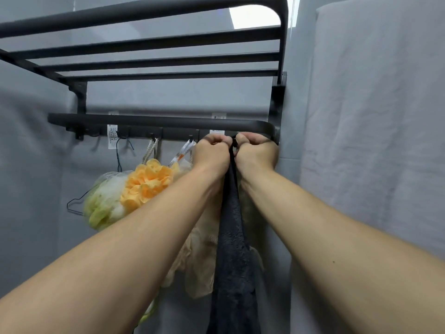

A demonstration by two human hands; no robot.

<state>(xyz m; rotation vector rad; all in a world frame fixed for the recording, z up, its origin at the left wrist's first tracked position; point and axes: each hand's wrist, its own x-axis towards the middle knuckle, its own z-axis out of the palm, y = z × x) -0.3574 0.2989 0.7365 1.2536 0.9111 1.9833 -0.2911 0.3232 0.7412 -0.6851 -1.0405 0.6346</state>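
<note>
As both hands (pixel 212 154) (pixel 256 153) pinch it, dark lace (pixel 231 237) hangs, seemingly hooked.

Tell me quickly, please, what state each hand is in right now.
Left hand: closed, pinching the top of the dark lace garment.
Right hand: closed, pinching it too.

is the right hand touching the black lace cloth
Touching. The head view shows the right hand pinching the top of the black lace cloth under the rack, the left hand gripping it too.

Grey cloth (pixel 373 116) drapes the walls. A black metal rack (pixel 156 43) of parallel bars is fixed high up; a bright ceiling light (pixel 252 18) shows through it.
</note>
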